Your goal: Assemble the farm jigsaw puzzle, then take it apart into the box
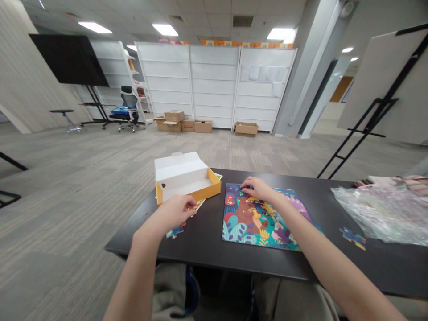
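A colourful jigsaw puzzle [245, 218] with a brown bear and plants lies on the black table. My right hand [257, 188] reaches over its top edge, fingers bent and drawn together at the upper left part; whatever the fingertips hold is hidden. My left hand [177, 209] hovers in front of an opened yellow and white box [210, 191], its fingers curled in toward the thumb. I cannot make out anything between them. Beneath that hand, puzzle pieces [175, 231] lie on the table, partly covered. A printed sheet [199, 205] shows beside the fingers.
Joined puzzle pieces [353, 237] lie right of the puzzle, near a clear plastic bag [384, 216]. The black table [207, 243] ends close to my knees. Cardboard boxes [174, 121], a chair [127, 109] and a whiteboard stand [368, 118] are farther off.
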`<state>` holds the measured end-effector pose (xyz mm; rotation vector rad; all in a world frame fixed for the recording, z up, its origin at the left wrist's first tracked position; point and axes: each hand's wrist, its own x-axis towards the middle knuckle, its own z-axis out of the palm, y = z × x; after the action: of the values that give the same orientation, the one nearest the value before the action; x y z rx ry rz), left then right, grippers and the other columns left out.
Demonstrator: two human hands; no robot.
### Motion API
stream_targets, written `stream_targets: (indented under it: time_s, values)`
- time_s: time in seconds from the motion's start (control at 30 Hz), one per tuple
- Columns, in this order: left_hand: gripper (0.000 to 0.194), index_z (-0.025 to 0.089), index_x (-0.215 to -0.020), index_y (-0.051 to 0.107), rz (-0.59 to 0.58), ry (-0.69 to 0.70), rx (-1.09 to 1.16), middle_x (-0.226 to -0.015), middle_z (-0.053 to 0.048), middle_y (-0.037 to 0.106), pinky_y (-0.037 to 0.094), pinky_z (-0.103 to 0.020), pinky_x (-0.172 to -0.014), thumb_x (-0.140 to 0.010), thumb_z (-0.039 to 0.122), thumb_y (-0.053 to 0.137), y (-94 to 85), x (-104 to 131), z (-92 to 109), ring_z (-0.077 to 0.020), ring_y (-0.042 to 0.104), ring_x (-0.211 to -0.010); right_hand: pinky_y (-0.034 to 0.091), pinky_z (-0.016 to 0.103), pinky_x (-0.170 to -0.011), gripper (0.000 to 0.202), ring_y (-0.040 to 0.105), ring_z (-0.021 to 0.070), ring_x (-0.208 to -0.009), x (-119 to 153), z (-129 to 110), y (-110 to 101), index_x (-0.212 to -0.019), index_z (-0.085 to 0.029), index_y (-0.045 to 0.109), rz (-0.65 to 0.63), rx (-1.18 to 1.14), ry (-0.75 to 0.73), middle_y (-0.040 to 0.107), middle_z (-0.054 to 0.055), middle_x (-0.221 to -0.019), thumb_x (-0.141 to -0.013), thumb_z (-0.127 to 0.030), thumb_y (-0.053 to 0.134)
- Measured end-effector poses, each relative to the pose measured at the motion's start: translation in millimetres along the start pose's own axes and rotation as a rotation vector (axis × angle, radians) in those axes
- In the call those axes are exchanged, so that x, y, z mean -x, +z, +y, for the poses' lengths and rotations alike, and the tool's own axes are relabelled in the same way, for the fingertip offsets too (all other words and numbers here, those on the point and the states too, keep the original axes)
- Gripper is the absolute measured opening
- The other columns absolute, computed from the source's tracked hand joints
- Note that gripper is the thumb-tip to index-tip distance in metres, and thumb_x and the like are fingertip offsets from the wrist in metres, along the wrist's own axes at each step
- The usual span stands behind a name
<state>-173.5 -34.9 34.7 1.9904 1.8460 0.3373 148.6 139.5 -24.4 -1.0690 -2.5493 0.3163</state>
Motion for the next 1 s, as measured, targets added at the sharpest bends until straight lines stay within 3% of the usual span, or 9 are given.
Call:
stream_targets:
  time_s: [0.13, 0.3, 0.47, 0.53, 0.63, 0.73, 0.93, 1.0]
  values:
    - [0.031, 0.022, -0.099, 0.074, -0.031, -0.147, -0.182, -0.097, -0.006, 0.077, 0.048, -0.028, -0.07, -0.072, 0.036, 0.07, -11.9, 27, -30, -0.0253, 0.071, -0.088, 0.051, 0.032, -0.089, 0.015, 0.068, 0.0215, -0.091, 0, 0, 0, -0.095, -0.019, 0.078, -0.001, -0.008, -0.005, 0.071, 0.01, -0.102, -0.087, -0.021, 0.066]
    - [0.045, 0.025, -0.105, 0.072, -0.058, -0.259, -0.291, -0.112, -0.007, 0.074, 0.047, -0.031, -0.074, -0.064, 0.041, 0.077, -2.3, 30, -39, -0.0306, 0.068, -0.102, 0.051, 0.032, -0.087, 0.015, 0.068, 0.0215, -0.091, -1, 1, 0, -0.094, -0.019, 0.078, 0.008, 0.005, -0.011, 0.071, 0.01, -0.1, -0.086, -0.02, 0.066]
    - [0.048, 0.023, -0.103, 0.071, -0.098, -0.191, -0.219, -0.102, -0.005, 0.072, 0.045, -0.028, -0.07, -0.059, 0.04, 0.078, -2.6, 24, -39, -0.0257, 0.068, -0.091, 0.051, 0.032, -0.087, 0.016, 0.067, 0.0207, -0.09, -1, 3, 4, -0.097, -0.019, 0.077, 0.011, 0.021, 0.004, 0.069, 0.01, -0.101, -0.086, -0.02, 0.065]
    - [0.036, 0.023, -0.093, 0.072, -0.133, -0.119, -0.17, -0.087, -0.002, 0.07, 0.043, -0.026, -0.065, -0.06, 0.039, 0.076, -7.4, 24, -34, -0.0222, 0.066, -0.081, 0.051, 0.032, -0.087, 0.016, 0.067, 0.0205, -0.09, -1, 2, 5, -0.098, -0.019, 0.076, 0.016, 0.028, 0.009, 0.069, 0.01, -0.102, -0.086, -0.02, 0.065]
    - [0.021, 0.021, -0.075, 0.07, -0.195, 0.01, -0.008, -0.068, 0.001, 0.063, 0.04, -0.025, -0.06, -0.072, 0.042, 0.068, -13.5, 26, -16, -0.0177, 0.06, -0.068, 0.051, 0.032, -0.087, 0.015, 0.067, 0.0206, -0.09, -1, 1, 4, -0.096, -0.019, 0.077, 0.015, 0.002, 0.008, 0.07, 0.01, -0.101, -0.085, -0.02, 0.066]
    - [0.026, 0.02, -0.085, 0.068, -0.178, 0.161, 0.292, -0.074, 0.001, 0.066, 0.044, -0.024, -0.062, -0.082, 0.045, 0.06, -11.7, 23, 13, -0.0163, 0.061, -0.071, 0.052, 0.033, -0.083, 0.014, 0.067, 0.0203, -0.087, 0, 1, -3, -0.093, -0.019, 0.076, 0.001, -0.113, 0.043, 0.072, 0.008, -0.097, -0.083, -0.023, 0.068]
    - [0.019, 0.018, -0.087, 0.059, -0.079, 0.267, 0.721, -0.08, -0.003, 0.071, 0.052, -0.026, -0.069, -0.082, 0.035, 0.065, 20.8, -12, 73, -0.0179, 0.07, -0.078, 0.052, 0.029, -0.066, 0.034, 0.066, 0.0179, -0.076, 7, -10, -43, -0.095, -0.016, 0.074, 0.118, -0.512, 0.146, 0.075, 0.008, -0.089, -0.084, -0.047, 0.066]
    - [0.014, 0.018, -0.085, 0.057, -0.025, 0.262, 0.812, -0.08, -0.004, 0.072, 0.054, -0.026, -0.068, -0.082, 0.03, 0.064, 35.0, -27, 91, -0.0187, 0.072, -0.079, 0.051, 0.027, -0.063, 0.04, 0.065, 0.0159, -0.074, 17, -22, -60, -0.101, -0.016, 0.073, 0.089, -0.652, 0.136, 0.075, 0.008, -0.093, -0.086, -0.053, 0.063]
